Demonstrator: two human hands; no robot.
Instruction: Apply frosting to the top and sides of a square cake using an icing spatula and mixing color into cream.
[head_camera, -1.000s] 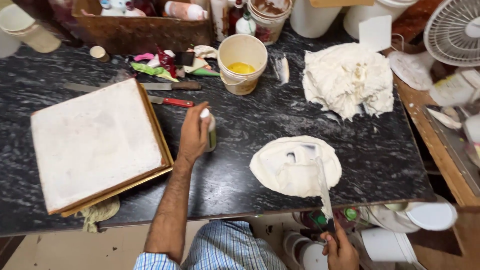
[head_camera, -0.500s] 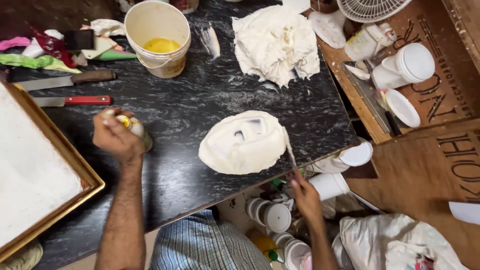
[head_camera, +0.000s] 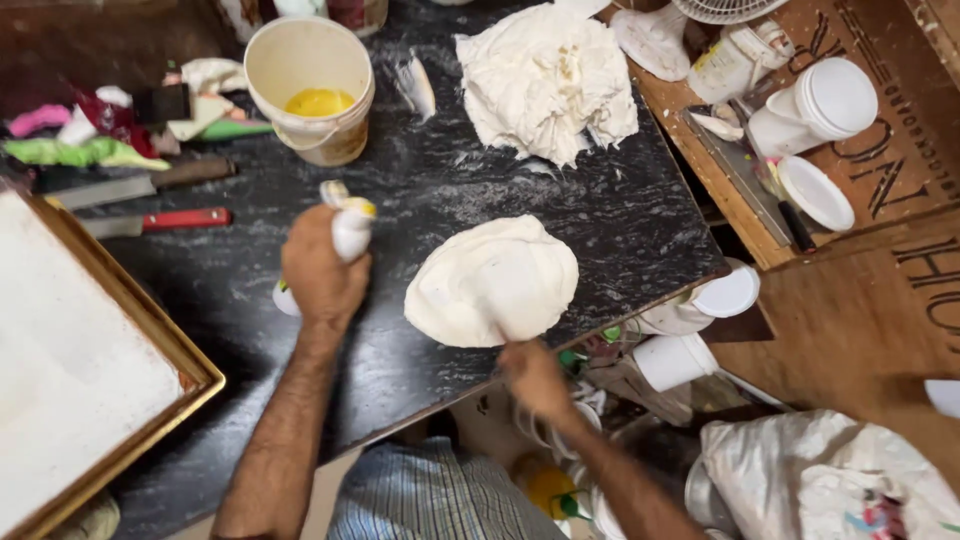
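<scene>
The left hand (head_camera: 322, 270) has its fingers wrapped tight round a small white squeeze bottle (head_camera: 350, 228) with a yellow tip, whose nozzle end sticks out above the knuckles; a little of its base shows below the fist. The right hand (head_camera: 535, 375) is at the near table edge, fingers closed on something thin that runs up onto the white moulded form (head_camera: 492, 282). It is blurred by motion, so I cannot tell whether it is a blade or a brush handle. The form, a pale rounded shell like a plaster cast, lies flat on the black marbled tabletop (head_camera: 620, 225), just right of the left fist and touching the tip of the right hand's tool.

Beyond the left fingers stands a cream bucket (head_camera: 310, 90) with yellow liquid in the bottom. To their left lie a red-handled knife (head_camera: 160, 220) and a wooden-handled knife (head_camera: 130, 185), and further left a gold-framed white slab (head_camera: 80, 370). Beyond the right fingers, past the form, sits a heap of white rags (head_camera: 545, 80).

To work the form cleanly, I would keep the bottle upright and clear of the shell, keep the right-hand strokes light, and watch the shell's near rim, which lies close to the table edge.
</scene>
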